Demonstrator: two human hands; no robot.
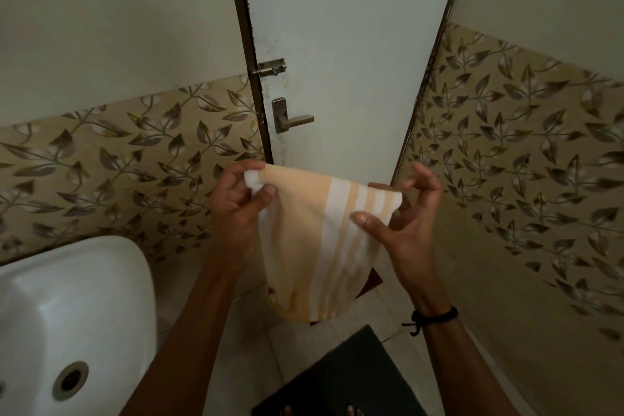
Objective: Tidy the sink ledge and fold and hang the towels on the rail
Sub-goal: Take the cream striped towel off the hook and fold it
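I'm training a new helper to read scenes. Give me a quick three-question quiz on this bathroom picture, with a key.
1. True or false: the left hand and the right hand both hold the towel.
2. The sink is: A) to the left of the arms, B) to the right of the arms, C) under the towel.
3. Fill in: the towel's stripes are ____.

Key: 1 true; 2 A; 3 white.
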